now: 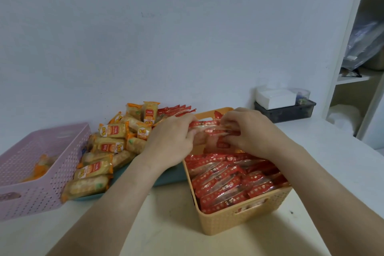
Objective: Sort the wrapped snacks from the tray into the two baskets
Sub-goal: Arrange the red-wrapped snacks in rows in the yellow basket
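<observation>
Right over orange basket (245,222): red snacks (204,124)

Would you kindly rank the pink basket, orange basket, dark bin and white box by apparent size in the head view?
1. pink basket and orange basket: alike, and the pink one runs off frame, so unranked.
2. dark bin, farther away.
3. white box, smallest.

Pink basket (68,164), orange basket (245,216), red snacks (224,178), yellow-orange snacks (112,131).

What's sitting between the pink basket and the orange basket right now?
The teal tray, heaped with yellow-wrapped snacks, fills that stretch in the head view; the left hand, over its right end, grips red-wrapped snacks.
</observation>
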Demonstrator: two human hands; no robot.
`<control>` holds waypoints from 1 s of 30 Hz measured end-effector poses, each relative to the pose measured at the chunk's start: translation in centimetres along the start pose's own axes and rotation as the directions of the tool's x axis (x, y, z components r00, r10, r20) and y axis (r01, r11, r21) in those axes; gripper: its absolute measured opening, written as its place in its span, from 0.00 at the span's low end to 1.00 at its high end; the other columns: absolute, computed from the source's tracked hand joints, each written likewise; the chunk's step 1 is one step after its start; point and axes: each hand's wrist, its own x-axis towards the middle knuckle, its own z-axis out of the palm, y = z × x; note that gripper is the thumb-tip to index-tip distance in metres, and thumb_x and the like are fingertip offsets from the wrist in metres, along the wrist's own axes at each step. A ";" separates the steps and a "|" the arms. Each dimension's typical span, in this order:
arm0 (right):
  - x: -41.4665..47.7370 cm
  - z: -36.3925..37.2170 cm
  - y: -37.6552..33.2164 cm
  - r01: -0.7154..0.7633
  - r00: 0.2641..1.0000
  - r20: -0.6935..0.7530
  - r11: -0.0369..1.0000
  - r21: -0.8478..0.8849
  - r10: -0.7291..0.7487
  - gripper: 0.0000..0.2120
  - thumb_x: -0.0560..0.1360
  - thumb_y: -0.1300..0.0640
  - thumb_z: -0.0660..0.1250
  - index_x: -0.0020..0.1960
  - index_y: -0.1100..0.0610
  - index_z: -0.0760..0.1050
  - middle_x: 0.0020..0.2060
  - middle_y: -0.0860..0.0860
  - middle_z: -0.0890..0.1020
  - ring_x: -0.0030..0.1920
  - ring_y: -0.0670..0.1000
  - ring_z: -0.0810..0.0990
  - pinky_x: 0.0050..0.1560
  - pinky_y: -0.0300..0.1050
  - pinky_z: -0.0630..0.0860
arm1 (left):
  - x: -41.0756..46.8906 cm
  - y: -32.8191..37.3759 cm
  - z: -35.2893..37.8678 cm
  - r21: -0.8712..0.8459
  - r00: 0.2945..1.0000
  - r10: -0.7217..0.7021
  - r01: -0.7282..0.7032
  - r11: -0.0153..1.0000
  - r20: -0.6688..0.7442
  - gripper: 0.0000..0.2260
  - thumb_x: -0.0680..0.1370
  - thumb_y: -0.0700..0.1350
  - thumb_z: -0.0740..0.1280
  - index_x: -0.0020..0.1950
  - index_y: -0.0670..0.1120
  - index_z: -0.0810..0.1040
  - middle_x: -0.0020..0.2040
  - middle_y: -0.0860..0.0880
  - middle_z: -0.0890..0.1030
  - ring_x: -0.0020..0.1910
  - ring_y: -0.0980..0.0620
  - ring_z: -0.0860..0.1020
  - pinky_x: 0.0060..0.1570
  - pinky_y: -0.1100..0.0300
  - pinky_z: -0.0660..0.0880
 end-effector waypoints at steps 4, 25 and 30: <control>0.2 0.0 0.3 -0.082 0.990 -0.108 0.993 0.083 0.091 0.11 0.70 0.52 0.71 0.52 0.48 0.79 0.49 0.47 0.80 0.50 0.50 0.80 0.51 0.53 0.79 | 0.3 -0.3 -0.5 0.056 0.999 -0.008 0.005 0.998 0.048 0.13 0.80 0.46 0.63 0.64 0.49 0.73 0.56 0.52 0.80 0.54 0.50 0.78 0.54 0.50 0.76; 2.7 0.0 -2.9 -0.043 0.991 0.133 0.871 0.489 -0.026 0.07 0.72 0.61 0.71 0.49 0.55 0.78 0.45 0.48 0.82 0.45 0.49 0.81 0.51 0.47 0.79 | -0.4 -0.9 0.9 -0.311 0.994 -0.109 0.103 0.945 -0.002 0.32 0.75 0.49 0.72 0.71 0.62 0.56 0.57 0.53 0.79 0.51 0.55 0.79 0.50 0.51 0.80; 3.0 0.6 -2.7 -0.313 0.948 0.184 0.654 0.689 0.259 0.09 0.76 0.63 0.61 0.56 0.61 0.73 0.45 0.59 0.80 0.38 0.56 0.77 0.44 0.54 0.78 | -0.9 -1.4 0.6 -0.153 0.998 -0.056 0.053 0.987 -0.019 0.21 0.79 0.50 0.66 0.72 0.61 0.67 0.63 0.56 0.78 0.59 0.55 0.76 0.56 0.52 0.77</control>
